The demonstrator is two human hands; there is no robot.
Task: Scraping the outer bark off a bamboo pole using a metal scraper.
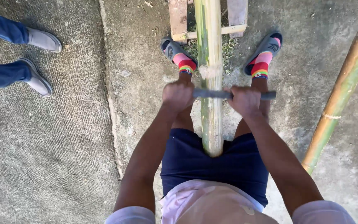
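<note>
Between our knees, we are holding a bamboo pole (212,112) that is running out over a wooden frame (179,18). Our left hand (178,95) and right hand (244,101) are each gripping one end of a grey blade (214,93) lying across it, apparently scraping; drawing it evenly seems needed next.

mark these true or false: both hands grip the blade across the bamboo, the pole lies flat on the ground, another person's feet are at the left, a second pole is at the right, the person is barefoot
1. Both hands, left hand and right hand, grip the blade across the bamboo pole. True.
2. The pole lies flat on the ground. False: its near end is raised between the person's legs.
3. Another person's feet are at the left. True.
4. A second pole is at the right. True.
5. The person is barefoot. False: striped socks and sandals.
</note>
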